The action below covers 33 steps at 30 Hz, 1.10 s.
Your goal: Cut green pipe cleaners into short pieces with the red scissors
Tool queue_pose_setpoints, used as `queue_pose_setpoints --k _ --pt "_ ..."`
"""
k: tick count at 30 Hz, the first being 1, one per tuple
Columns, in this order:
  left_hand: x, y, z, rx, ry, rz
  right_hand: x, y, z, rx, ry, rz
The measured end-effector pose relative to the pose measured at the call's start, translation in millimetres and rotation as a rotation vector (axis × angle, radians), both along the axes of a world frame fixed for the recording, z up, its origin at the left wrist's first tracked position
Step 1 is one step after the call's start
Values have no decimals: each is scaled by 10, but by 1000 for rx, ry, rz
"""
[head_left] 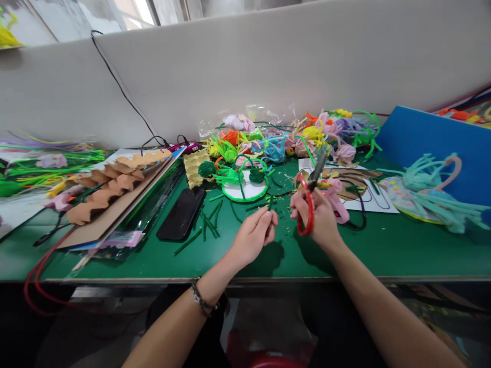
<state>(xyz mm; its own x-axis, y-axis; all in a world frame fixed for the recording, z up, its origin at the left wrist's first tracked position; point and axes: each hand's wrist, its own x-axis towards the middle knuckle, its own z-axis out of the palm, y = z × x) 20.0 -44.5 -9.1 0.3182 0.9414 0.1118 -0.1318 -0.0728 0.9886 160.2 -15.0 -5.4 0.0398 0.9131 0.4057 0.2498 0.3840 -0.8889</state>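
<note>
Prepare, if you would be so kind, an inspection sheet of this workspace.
Surface: green tabletop, much of it covered.
Job's things: red-handled scissors, dark green strip, loose green strips, green-rimmed white disc.
Clutter: black phone, cardboard stack, heap of colourful fuzzy pieces.
Hands: left hand grips the dark green strip; right hand holds the red-handled scissors.
Cables: black cable against the pale panel; red cable at left.
Surroundings: pale panel behind; blue board at right.

On the table [126, 268] a phone [181, 213] is lying left of cut stems [209, 225]. A disc [237, 192] is resting behind them (slightly right), before heaped bundles [274, 149].
</note>
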Motion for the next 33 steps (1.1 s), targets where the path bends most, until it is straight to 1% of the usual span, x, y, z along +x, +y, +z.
queue_pose_setpoints --k 2,4,6,8,10,13,18,24,29,33 --pt "-27 5 26 -29 -96 16 -32 -39 -35 71 -194 16" --pt "-55 2 53 -62 -190 -3 -57 -75 -57 159 -445 -30" --pt "-74 -11 76 -77 -264 -44 -69 -94 -66 230 -638 -91" --pt "-81 -27 92 -77 -305 -75 -73 -98 -67 290 -749 -137" --pt "-81 -40 99 -72 -320 -81 -74 -96 -72 348 -817 -161" --pt "-77 -48 98 -68 -311 -72 -75 -98 -91 409 -872 -184" --pt "-64 -60 74 -53 -271 -120 -74 -113 -113 456 -909 -230" --pt "-48 -73 51 -26 -316 -167 -89 -132 -103 541 -920 -257" --pt "-50 -57 39 -14 -360 -184 -103 -138 -117 557 -931 -291" --pt "-63 -51 46 -4 -351 -175 -97 -142 -108 569 -935 -293"
